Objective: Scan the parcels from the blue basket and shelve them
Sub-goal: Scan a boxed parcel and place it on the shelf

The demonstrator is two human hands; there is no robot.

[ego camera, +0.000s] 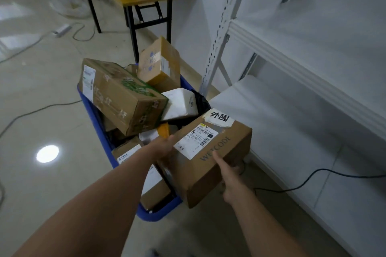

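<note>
Over the blue basket (155, 216), parcel (231, 142) label-up, long axis toward shelf (282, 123).

Blue basket (154, 215) heaped with parcels (123, 98), hardly a gap between. Shelf post (216, 44) just beside its right rim. Carried box (229, 152) fills space toward shelf. Lower shelf board (282, 123) open from front; cable (319, 170) trails below.

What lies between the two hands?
The box, gripped at its sides by the left hand and right hand; the head view shows it.
</note>
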